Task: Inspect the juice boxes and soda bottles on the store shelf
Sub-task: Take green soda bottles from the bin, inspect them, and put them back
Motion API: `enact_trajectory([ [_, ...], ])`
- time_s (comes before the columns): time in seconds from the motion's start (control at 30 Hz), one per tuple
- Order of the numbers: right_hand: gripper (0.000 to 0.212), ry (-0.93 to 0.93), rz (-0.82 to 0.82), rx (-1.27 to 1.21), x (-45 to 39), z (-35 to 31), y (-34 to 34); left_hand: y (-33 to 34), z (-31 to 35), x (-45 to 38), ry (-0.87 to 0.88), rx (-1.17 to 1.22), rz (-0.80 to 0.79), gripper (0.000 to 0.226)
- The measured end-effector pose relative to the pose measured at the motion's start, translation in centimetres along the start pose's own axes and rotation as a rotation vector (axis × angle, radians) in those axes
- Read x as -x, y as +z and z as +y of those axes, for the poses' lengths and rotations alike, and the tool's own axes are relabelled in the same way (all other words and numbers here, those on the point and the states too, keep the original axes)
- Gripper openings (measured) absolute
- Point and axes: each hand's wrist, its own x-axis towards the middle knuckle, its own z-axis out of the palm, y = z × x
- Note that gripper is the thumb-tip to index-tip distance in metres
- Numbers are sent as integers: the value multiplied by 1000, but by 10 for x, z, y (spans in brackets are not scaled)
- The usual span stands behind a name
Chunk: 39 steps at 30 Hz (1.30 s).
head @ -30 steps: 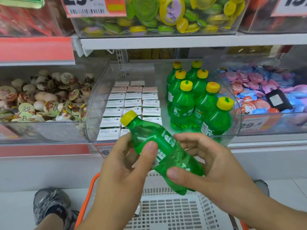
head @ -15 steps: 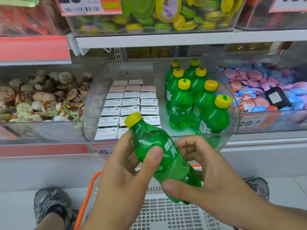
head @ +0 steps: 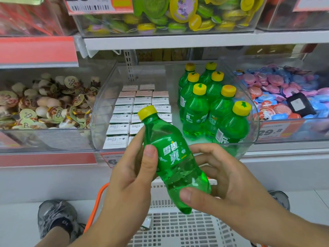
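I hold a small green soda bottle (head: 170, 157) with a yellow cap in front of the shelf, tilted with its cap up and to the left. My left hand (head: 131, 177) grips its upper label part, thumb on the front. My right hand (head: 229, 182) holds the lower end, thumb near the base. The label with white characters faces me. Behind it a clear bin (head: 99, 122) holds several white juice boxes (head: 124, 111) in rows on the left and several upright green soda bottles (head: 210, 106) on the right.
A white basket (head: 178, 230) with an orange handle sits below my hands. Two grey shoes (head: 55, 216) stand on the floor. Bins of wrapped sweets flank the clear bin: brownish ones (head: 44, 104) left, pink and blue ones (head: 277, 91) right. A shelf (head: 169, 41) of green and yellow sweets runs above.
The bottle has been turned in my hands so the label with white characters now faces me, and it stands more upright. Both hands kept their hold.
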Motion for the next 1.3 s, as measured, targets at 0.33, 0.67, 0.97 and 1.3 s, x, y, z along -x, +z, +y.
enact_trajectory([
  [0.33, 58, 3, 93, -146, -6, -19, -18, -20, 17, -15, -195, 257, -65, 81],
  [0.67, 64, -189, -11, -219, -12, -20, -38, -20, 11, -7, -201, -122, -421, 76],
  [0.97, 79, -374, -64, 8, -9, -12, -33, -18, 11, -3, 153, -372, -447, 76],
  [1.3, 68, -402, -55, 179, -7, -12, -31, -18, 9, -1, 193, -394, -409, 69],
])
